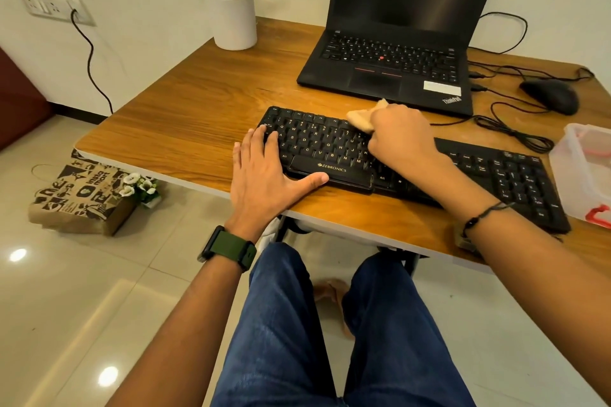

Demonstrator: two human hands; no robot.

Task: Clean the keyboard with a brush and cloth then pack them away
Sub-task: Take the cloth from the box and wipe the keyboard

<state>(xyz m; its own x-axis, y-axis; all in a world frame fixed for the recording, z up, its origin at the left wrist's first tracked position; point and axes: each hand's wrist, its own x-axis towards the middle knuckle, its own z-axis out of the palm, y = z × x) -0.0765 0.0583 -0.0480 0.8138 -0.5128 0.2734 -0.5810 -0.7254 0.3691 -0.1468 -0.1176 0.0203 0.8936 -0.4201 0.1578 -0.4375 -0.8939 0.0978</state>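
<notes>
A black Zebronics keyboard (pixel 317 145) lies slanted across the front of the wooden desk (pixel 185 109). My left hand (pixel 264 172) rests flat on its left end, fingers spread over the keys and thumb along the space bar. My right hand (pixel 400 138) is closed around a beige cloth (pixel 360 117) and presses it onto the upper middle keys. No brush is visible.
An open black laptop (pixel 390 62) stands behind the keyboard. A black mouse (pixel 550 95) and tangled cables (pixel 509 129) lie at the right. A clear plastic box with red clips (pixel 585 172) sits at the right edge. A white plant pot (pixel 233 19) stands back left; a paper bag (pixel 82 195) lies on the floor.
</notes>
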